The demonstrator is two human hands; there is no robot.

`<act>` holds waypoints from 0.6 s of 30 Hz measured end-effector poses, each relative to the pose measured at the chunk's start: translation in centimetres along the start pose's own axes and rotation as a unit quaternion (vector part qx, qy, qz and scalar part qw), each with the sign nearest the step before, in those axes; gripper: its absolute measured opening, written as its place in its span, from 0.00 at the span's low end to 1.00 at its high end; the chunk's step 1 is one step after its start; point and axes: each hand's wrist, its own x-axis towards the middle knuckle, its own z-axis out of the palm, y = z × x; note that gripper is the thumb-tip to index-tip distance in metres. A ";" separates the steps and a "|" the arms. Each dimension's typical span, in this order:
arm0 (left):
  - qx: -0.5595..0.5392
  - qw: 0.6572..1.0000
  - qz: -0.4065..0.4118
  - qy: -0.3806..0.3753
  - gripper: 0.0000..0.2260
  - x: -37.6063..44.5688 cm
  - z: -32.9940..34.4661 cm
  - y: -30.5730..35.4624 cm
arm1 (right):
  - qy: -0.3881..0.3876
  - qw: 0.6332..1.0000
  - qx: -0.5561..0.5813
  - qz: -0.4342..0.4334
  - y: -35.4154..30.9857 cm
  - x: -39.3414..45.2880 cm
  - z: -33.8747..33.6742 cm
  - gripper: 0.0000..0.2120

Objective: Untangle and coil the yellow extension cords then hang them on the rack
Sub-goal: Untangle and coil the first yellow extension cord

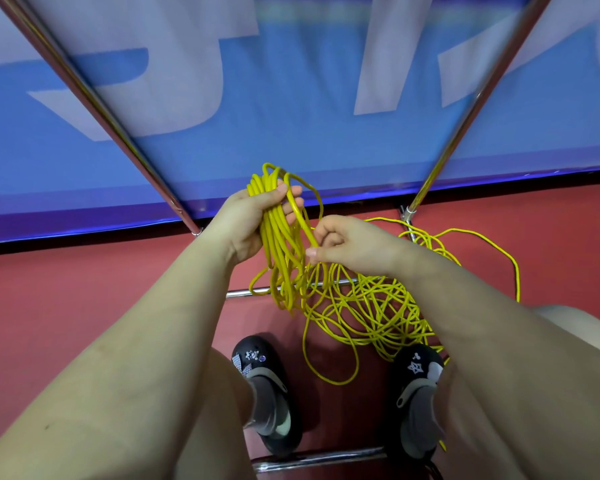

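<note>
A dull red floor (84,306) fills the lower frame; a blue banner with large pale lettering (291,116) spans the top, above a black strip (84,242).

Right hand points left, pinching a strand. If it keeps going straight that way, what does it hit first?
Most likely the coiled cord bundle held in the left hand; the right hand sits just beside those loops. Depth between them is unclear from one view.

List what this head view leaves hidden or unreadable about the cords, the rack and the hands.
- Cord ends or plugs: none shows in the tangled pile on the floor; overlapping loops hide them.
- Number of cords: the coil gripped by the left hand and the pile merge.
- Rack poles: tops cut off by the frame edge, so no hanging place shows.
- Right hand fingers: curled on one strand, tips hidden.
</note>
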 end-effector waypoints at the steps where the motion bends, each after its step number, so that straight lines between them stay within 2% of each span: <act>1: -0.013 1.000 -0.003 0.003 0.06 0.1 0.0 0.1 | 0.005 1.000 0.009 -0.005 0.0 0.0 -0.1 0.08; 5: -0.061 0.997 -0.040 0.010 0.10 0.3 0.0 0.3 | 0.033 0.999 0.007 -0.007 0.0 0.1 -0.8 0.10; 11: -0.095 0.993 -0.062 0.028 0.08 0.5 0.2 -0.1 | 0.053 0.996 -0.064 0.031 0.8 0.0 -1.5 0.12; 18: -0.110 0.992 -0.046 0.032 0.08 0.6 -0.3 0.1 | 0.015 0.991 -0.113 0.076 1.5 -0.5 -1.7 0.12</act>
